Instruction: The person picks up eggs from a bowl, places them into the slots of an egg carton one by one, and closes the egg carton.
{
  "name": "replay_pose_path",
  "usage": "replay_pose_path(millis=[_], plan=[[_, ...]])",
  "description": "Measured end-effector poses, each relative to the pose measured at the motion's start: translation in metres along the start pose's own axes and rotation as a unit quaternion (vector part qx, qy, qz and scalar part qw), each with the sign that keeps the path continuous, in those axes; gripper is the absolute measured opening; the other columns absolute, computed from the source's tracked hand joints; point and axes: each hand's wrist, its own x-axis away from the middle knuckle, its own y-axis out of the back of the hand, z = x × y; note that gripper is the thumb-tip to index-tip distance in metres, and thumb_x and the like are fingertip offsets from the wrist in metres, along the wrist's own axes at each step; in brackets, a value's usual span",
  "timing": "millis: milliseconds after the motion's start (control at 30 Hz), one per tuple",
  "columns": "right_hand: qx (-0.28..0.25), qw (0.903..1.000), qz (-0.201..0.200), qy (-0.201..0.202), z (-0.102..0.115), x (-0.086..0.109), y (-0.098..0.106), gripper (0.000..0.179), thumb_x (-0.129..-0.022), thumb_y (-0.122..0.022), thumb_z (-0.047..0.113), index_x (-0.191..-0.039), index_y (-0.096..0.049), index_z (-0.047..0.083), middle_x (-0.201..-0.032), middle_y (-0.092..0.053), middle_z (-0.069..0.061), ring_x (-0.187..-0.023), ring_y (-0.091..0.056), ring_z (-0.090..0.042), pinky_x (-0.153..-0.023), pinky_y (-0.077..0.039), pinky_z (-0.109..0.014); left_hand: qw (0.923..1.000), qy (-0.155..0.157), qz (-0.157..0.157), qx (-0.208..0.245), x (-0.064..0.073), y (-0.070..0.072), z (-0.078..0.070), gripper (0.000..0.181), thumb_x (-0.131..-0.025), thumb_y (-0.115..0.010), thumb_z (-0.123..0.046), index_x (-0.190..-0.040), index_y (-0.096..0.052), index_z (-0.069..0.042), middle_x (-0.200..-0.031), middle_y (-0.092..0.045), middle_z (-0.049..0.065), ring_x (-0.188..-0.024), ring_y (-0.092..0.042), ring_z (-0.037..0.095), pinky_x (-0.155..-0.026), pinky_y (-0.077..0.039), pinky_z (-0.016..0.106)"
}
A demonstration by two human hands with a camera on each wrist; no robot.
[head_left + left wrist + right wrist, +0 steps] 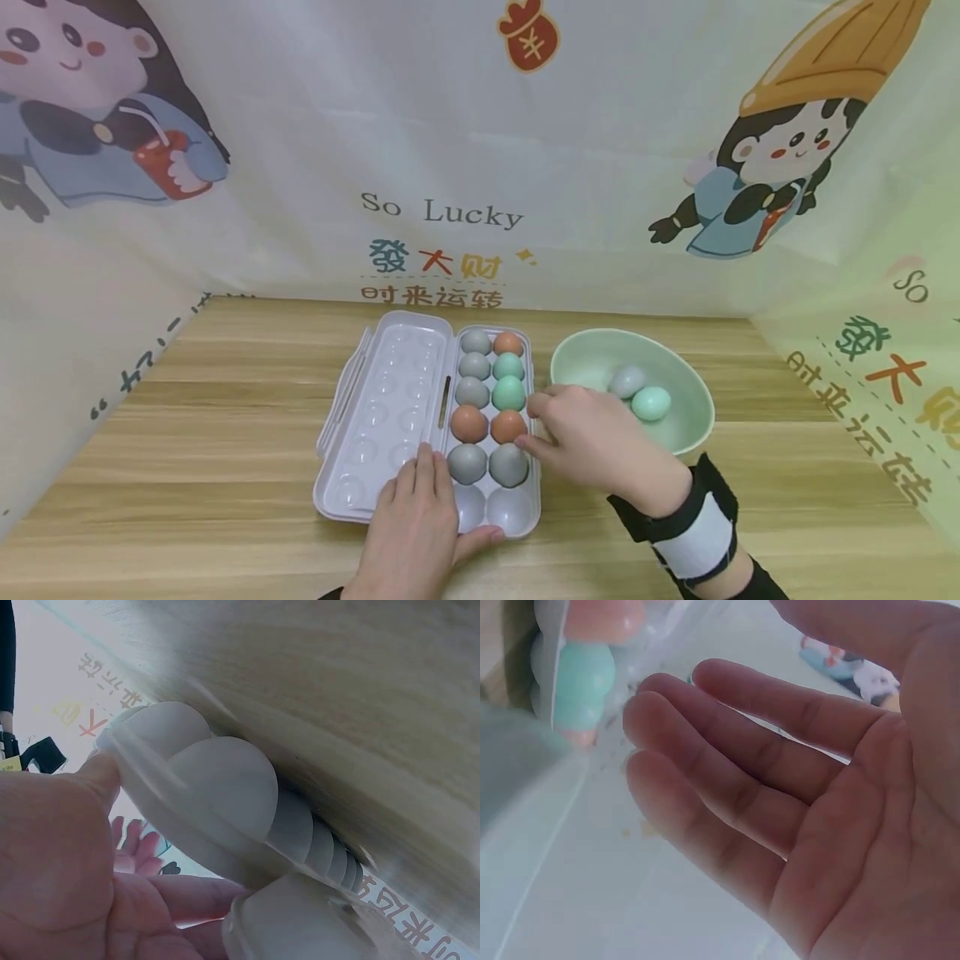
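A pale plastic egg carton (401,358) lies on the table, its lid folded back to the left. Grey, orange and mint-green eggs fill most of its cups; the nearest two cups are bare. My left hand (416,517) rests on the carton's near end, fingers stretched over the hinge, thumb along the front rim. Over the carton's right edge, the fingertips of my right hand (600,433) come close to an orange egg (507,426) and the grey egg (508,465) nearer me. Nothing lies in the right palm (855,825) in the right wrist view.
Right of the carton stands a light green bowl (693,417), holding a grey egg (627,381) and a mint-green egg (651,403); my right hand covers part of its left side. A printed cloth (450,150) hangs behind the wooden table (187,450) and along both sides.
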Motion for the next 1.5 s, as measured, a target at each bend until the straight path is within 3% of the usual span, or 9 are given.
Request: replay_pose_path(millis=[100,267,400,500,700,900,1133,1300,1500], plan=[[0.001,0.9996,0.011,-0.027,-0.012,0.007,0.012,0.023,-0.086,-0.066,0.037,-0.079,-0.057,0.017,-0.071,-0.05,0.008,-0.063,-0.048,-0.009,-0.053,-0.039,-0.027,1.0,-0.001,0.006,-0.002,0.0,0.0,-0.002,0.1,-0.071,-0.055,-0.076,-0.114,-0.056,0.015,-0.116,-0.055,0.029,-0.097,-0.056,0.034,-0.077,-0.045,0.039],[-0.009,0.9992,0.032,-0.02,-0.047,0.012,0.03,0.02,-0.086,-0.067,0.031,-0.088,-0.065,0.011,-0.079,-0.059,0.004,-0.072,-0.056,-0.011,-0.065,-0.045,-0.029,0.9999,-0.001,0.01,-0.004,0.0,-0.001,-0.004,0.101,-0.072,-0.053,-0.077,-0.115,-0.056,0.014,-0.117,-0.054,0.029,-0.098,-0.055,0.035,-0.077,-0.045,0.04],[-0.045,0.9947,0.09,-0.02,-0.081,0.009,0.04,0.015,-0.088,-0.066,0.029,-0.081,-0.064,0.015,-0.074,-0.056,0.008,-0.067,-0.052,-0.009,-0.061,-0.044,-0.027,0.9998,0.003,0.017,0.002,-0.001,0.0,-0.002,0.1,-0.074,-0.05,-0.077,-0.116,-0.055,0.014,-0.118,-0.054,0.029,-0.1,-0.054,0.036,-0.077,-0.045,0.042],[-0.068,0.9885,0.128,-0.043,-0.104,0.006,0.046,0.016,-0.089,-0.065,0.025,-0.075,-0.061,0.016,-0.068,-0.053,0.007,-0.061,-0.049,-0.009,-0.056,-0.041,-0.026,0.9996,0.008,0.024,0.008,-0.001,0.002,-0.001,0.1,-0.074,-0.051,-0.075,-0.117,-0.055,0.015,-0.119,-0.053,0.03,-0.102,-0.054,0.036,-0.079,-0.045,0.042],[-0.056,0.9804,0.165,-0.092,-0.137,0.004,0.052,0.017,-0.088,-0.065,0.022,-0.076,-0.06,0.011,-0.068,-0.052,0.002,-0.062,-0.048,-0.014,-0.055,-0.041,-0.027,0.9994,0.012,0.027,0.019,-0.003,0.003,0.001,0.099,-0.074,-0.054,-0.073,-0.117,-0.054,0.016,-0.119,-0.053,0.03,-0.102,-0.054,0.037,-0.079,-0.045,0.042],[-0.074,0.9671,0.202,-0.136,-0.151,0.003,0.04,0.02,-0.088,-0.063,0.019,-0.073,-0.056,0.008,-0.066,-0.052,0.0,-0.055,-0.051,-0.014,-0.051,-0.042,-0.027,0.9996,0.008,0.02,0.019,-0.004,0.003,0.001,0.099,-0.074,-0.054,-0.074,-0.116,-0.054,0.016,-0.119,-0.053,0.03,-0.101,-0.054,0.037,-0.078,-0.045,0.042],[-0.089,0.935,0.272,-0.21,-0.154,0.001,0.022,0.034,-0.088,-0.058,0.012,-0.06,-0.04,0.012,-0.052,-0.039,0.004,-0.043,-0.044,-0.008,-0.044,-0.038,-0.02,0.999,0.014,0.034,0.026,-0.002,0.001,-0.002,0.099,-0.074,-0.053,-0.075,-0.116,-0.055,0.015,-0.12,-0.053,0.03,-0.102,-0.054,0.036,-0.078,-0.045,0.042],[-0.065,0.9175,0.323,-0.223,-0.151,0.0,0.007,0.02,-0.088,-0.06,0.015,-0.073,-0.05,0.008,-0.065,-0.048,-0.001,-0.05,-0.05,-0.011,-0.048,-0.042,-0.021,0.9991,0.013,0.033,0.023,-0.001,0.0,-0.002,0.099,-0.074,-0.053,-0.075,-0.116,-0.056,0.015,-0.12,-0.053,0.03,-0.103,-0.054,0.037,-0.079,-0.045,0.042],[-0.086,0.908,0.336,-0.235,-0.147,-0.003,0.001,0.021,-0.09,-0.063,0.018,-0.081,-0.051,0.004,-0.072,-0.047,-0.003,-0.055,-0.053,-0.013,-0.055,-0.048,-0.025,0.9995,0.009,0.026,0.018,-0.002,0.0,-0.002,0.099,-0.074,-0.054,-0.075,-0.116,-0.056,0.014,-0.119,-0.053,0.03,-0.102,-0.054,0.036,-0.078,-0.045,0.042]])
